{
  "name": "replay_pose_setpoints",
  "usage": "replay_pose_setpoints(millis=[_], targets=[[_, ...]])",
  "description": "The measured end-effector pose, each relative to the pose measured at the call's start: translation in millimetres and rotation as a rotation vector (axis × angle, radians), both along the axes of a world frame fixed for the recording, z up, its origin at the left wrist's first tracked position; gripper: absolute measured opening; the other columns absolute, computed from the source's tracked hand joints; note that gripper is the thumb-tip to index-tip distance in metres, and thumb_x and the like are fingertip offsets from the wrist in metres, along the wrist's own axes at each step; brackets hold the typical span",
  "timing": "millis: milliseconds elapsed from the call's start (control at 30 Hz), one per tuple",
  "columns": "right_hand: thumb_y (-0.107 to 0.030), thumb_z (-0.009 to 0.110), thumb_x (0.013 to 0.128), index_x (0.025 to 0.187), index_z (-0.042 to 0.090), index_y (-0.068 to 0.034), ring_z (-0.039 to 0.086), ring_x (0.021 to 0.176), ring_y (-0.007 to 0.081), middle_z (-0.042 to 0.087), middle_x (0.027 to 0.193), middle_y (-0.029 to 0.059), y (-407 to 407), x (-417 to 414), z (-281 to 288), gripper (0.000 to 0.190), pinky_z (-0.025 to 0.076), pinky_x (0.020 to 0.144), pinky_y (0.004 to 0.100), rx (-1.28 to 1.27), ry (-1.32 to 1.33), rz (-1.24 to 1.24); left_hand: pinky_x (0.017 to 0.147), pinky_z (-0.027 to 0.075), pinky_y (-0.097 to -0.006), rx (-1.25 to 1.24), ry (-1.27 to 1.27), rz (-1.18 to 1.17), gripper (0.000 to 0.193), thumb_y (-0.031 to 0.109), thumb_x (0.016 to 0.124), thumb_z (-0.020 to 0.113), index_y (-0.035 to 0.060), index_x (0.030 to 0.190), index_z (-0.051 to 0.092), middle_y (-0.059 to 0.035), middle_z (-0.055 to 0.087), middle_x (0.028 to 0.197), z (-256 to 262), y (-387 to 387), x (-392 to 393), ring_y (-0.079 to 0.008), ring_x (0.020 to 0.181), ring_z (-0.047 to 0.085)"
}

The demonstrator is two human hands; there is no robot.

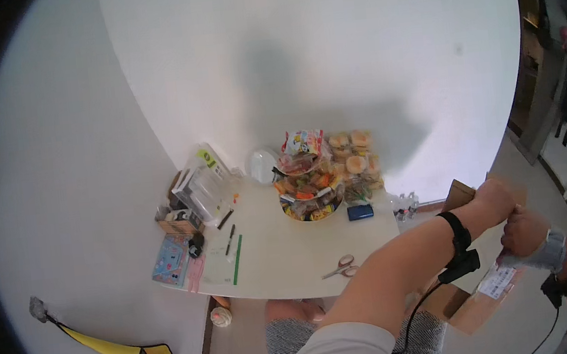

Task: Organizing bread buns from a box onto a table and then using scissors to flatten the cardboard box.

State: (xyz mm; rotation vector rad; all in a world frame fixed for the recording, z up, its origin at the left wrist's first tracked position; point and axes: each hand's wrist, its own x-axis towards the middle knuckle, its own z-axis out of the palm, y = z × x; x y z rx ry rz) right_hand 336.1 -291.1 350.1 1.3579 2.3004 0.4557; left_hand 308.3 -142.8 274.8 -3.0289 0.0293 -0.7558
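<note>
A brown cardboard box (473, 315) with a printed label (498, 281) is held off to the right of the table, above the floor. My left hand (495, 200) reaches across to its upper part and grips the cardboard beside a raised flap (457, 194). Close below it, my right hand (524, 233) is clenched on the box's edge. Both hands are slightly blurred, and the fingertips are partly hidden. Black straps with cabled devices circle both wrists. My left forearm covers part of the box. Scissors (346, 267) lie on the near table edge, left of that forearm.
On the white table (270, 255) stand a tiered snack holder (311, 195), packaged buns (355, 154), a blue case (360, 212), a pen (230, 239) and a green strip (238, 259). Clear plastic packaging (203, 195) leans at the left. Bottles (405, 206) stand past the table's right side.
</note>
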Motion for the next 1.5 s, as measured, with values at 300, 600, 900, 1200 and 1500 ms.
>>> replay_pose_setpoints(millis=[300, 600, 900, 1200, 1500], targets=[[-0.043, 0.079, 0.063, 0.045, 0.052, -0.012, 0.051, 0.049, 0.0217, 0.046, 0.045, 0.0035, -4.9, 5.7, -23.3, 0.045, 0.044, 0.059, 0.0371, 0.157, 0.27, 0.187, 0.063, 0.055, -0.0393, 0.02, -0.18, -0.148, 0.011, 0.018, 0.081, 0.061, 0.0096, 0.084, 0.068, -0.0093, 0.071, 0.078, -28.5, 15.3, -9.3, -0.0268, 0.078, 0.071], [-0.037, 0.077, 0.048, 0.044, 0.048, -0.014, 0.049, 0.043, 0.0202, 0.048, 0.048, 0.0007, -46.6, -5.0, -49.8, 0.037, 0.04, 0.048, 0.0373, 0.228, 0.452, 0.22, 0.064, 0.055, -0.0399, 0.04, -0.178, -0.206, 0.008, 0.019, 0.079, 0.064, 0.0127, 0.075, 0.066, -0.0073, 0.07, 0.078, -75.7, -4.4, 23.6, -0.0273, 0.077, 0.069], [-0.041, 0.055, 0.093, 0.059, 0.046, -0.005, 0.053, 0.063, 0.0301, 0.053, 0.068, 0.0112, -90.3, -19.5, -7.2, 0.05, 0.042, 0.06, 0.043, 0.541, 0.359, 0.049, 0.077, 0.055, -0.0445, -0.374, 0.046, 0.068, 0.014, 0.025, 0.084, 0.061, 0.0172, 0.09, 0.071, -0.0131, 0.07, 0.094, -69.1, 44.6, -14.5, -0.032, 0.092, 0.067], [-0.039, 0.067, 0.083, 0.093, 0.068, -0.004, 0.058, 0.109, 0.0373, 0.062, 0.117, 0.0161, -98.1, 69.2, -40.8, 0.036, 0.043, 0.1, 0.0469, 0.751, 0.487, -0.569, 0.083, 0.053, -0.0457, -0.418, 0.281, 0.504, 0.032, 0.032, 0.089, 0.063, 0.0036, 0.102, 0.066, -0.0166, 0.069, 0.102, -16.5, 31.6, -21.9, -0.0347, 0.098, 0.067], [-0.043, 0.058, 0.087, 0.097, 0.068, -0.003, 0.066, 0.077, 0.0347, 0.067, 0.081, 0.0206, -74.4, 43.1, -11.5, 0.042, 0.052, 0.068, 0.0417, 0.272, 0.82, -0.852, 0.102, 0.038, -0.0499, -0.013, 0.03, 0.483, 0.076, 0.026, 0.087, 0.062, 0.0128, 0.15, 0.024, -0.0232, 0.053, 0.132, -60.9, 23.4, -29.4, -0.0348, 0.123, 0.052]])
